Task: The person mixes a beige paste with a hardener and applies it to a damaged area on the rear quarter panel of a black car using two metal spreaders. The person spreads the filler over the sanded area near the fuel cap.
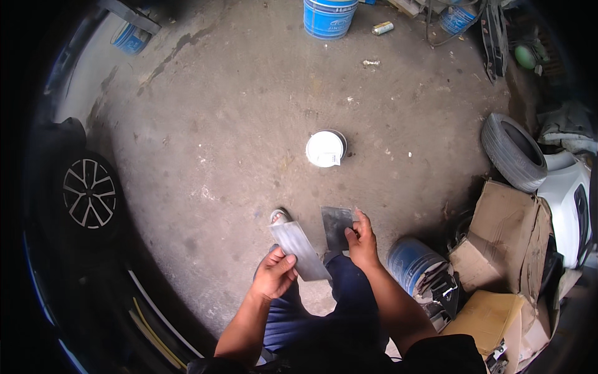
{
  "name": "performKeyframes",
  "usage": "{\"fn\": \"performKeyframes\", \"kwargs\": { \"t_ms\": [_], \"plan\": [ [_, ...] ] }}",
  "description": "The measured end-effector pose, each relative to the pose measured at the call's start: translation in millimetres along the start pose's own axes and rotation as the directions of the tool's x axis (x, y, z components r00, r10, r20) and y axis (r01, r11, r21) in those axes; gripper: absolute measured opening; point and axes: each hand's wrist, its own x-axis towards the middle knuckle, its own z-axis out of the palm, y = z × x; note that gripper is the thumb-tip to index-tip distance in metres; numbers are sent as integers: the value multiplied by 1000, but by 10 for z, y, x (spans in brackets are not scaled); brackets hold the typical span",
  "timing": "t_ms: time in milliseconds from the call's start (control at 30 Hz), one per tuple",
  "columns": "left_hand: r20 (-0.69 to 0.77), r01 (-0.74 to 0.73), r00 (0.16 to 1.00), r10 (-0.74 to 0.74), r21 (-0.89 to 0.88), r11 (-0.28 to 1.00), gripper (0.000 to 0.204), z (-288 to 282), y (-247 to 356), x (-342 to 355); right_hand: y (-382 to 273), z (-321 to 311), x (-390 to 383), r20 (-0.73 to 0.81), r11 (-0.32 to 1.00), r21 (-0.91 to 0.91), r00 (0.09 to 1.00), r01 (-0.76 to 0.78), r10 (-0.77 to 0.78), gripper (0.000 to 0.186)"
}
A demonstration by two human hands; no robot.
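Observation:
My left hand [276, 274] grips a light grey, flat rectangular plate [301, 248] by its edge, thumb on top. In my right hand [364, 242] is a darker, thin rectangular sheet [335, 223], pinched under the thumb with the index finger stretched along its side. Both pieces are held apart from each other above my legs, the grey one tilted. On the floor ahead stands a round tin [324, 148] with a white top, touched by neither hand.
A dark car with a spoked wheel [89, 193] stands at the left. At the right are a tyre [513, 152], cardboard boxes [507, 234], a white car part [564, 212] and a blue bucket [414, 265]. Another blue bucket [330, 19] and a spray can [383, 28] are at the far side.

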Motion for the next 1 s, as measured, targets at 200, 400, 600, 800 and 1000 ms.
{"fn": "performKeyframes", "kwargs": {
  "t_ms": [200, 400, 600, 800, 1000],
  "plan": [
    [-216, -209, 936, 280, 300, 931, 19, -1080, 155, 802, 527, 241, 686, 176, 976, -166, 978, 142, -112, 54],
    [-360, 52, 900, 245, 648, 760, 34, -1390, 339, 1470, 464, 564, 1330, 397, 857, -422, 910, 297, -121, 59],
    [58, -163, 974, 220, 853, 496, 28, -1553, 153, 2027, 370, 873, 1573, 608, 716, -421, 759, 556, -232, 67],
    [12, -133, 953, 302, 914, 384, 15, -1367, 233, 1960, 503, 963, 1674, 535, 710, -247, 703, 660, -468, 66],
    [55, -138, 957, 286, 950, 281, 15, -1312, 158, 1857, 322, 697, 1640, 394, 764, -282, 796, 580, -459, 54]
  ]
}}
